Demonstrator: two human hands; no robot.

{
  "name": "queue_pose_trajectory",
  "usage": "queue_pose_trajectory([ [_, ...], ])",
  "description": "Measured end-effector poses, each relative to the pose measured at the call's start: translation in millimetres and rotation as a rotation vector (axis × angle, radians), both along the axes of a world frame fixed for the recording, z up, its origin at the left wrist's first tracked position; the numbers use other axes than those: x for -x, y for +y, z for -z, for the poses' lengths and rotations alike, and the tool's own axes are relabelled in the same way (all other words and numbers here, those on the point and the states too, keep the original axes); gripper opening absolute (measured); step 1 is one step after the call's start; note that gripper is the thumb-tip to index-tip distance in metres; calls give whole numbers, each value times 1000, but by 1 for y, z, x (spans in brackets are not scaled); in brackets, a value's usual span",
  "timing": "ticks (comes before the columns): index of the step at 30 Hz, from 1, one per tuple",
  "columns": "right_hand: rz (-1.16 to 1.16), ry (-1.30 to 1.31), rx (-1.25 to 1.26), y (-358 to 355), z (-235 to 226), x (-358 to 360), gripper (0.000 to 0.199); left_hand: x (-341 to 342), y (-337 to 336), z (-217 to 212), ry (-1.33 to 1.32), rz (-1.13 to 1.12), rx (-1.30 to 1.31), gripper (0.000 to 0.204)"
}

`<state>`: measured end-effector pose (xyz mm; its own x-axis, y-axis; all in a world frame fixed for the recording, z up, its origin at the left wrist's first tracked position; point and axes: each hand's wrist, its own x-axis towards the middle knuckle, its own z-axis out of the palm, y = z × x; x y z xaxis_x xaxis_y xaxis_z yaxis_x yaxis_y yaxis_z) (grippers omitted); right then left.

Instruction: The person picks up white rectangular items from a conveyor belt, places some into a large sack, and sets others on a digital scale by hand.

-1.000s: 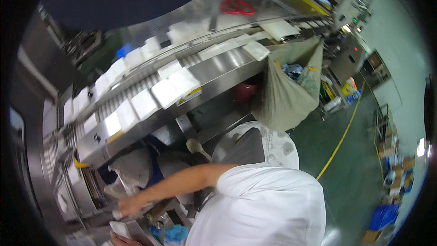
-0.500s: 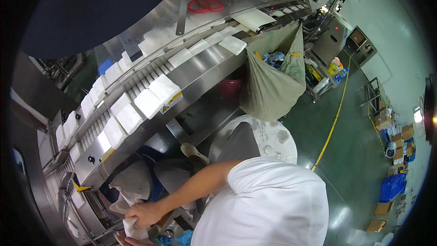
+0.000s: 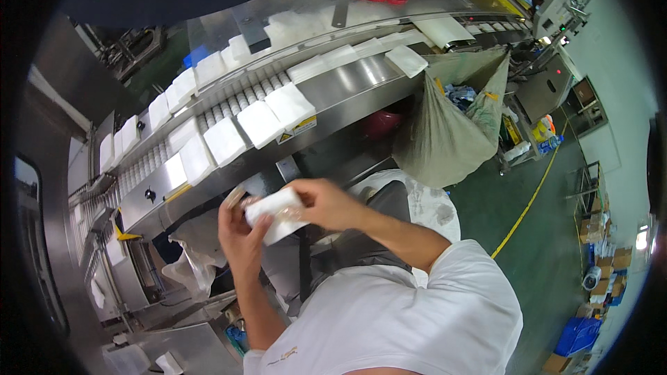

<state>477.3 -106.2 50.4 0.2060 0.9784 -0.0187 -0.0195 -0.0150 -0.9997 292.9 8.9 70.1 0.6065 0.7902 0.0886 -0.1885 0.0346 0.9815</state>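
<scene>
Head view: left hand and right hand both grip one white soft pack, held below the steel conveyor. Similar white packs lie in a row on it. Olive sack hangs right, apparently holding scraps.
</scene>
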Motion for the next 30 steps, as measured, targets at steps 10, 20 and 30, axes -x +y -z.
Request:
queue_pose_trajectory([
  [10,481,88,-126,7,-26,-99,29,-138,36,-43,-6,-22,-321,63],
  [20,792,-262,-34,72,17,-209,60,-93,4,-40,23,-3,-217,58],
  [30,579,-512,317,70,-6,-178,42,25,-26,-19,171,-81,-206,56],
])
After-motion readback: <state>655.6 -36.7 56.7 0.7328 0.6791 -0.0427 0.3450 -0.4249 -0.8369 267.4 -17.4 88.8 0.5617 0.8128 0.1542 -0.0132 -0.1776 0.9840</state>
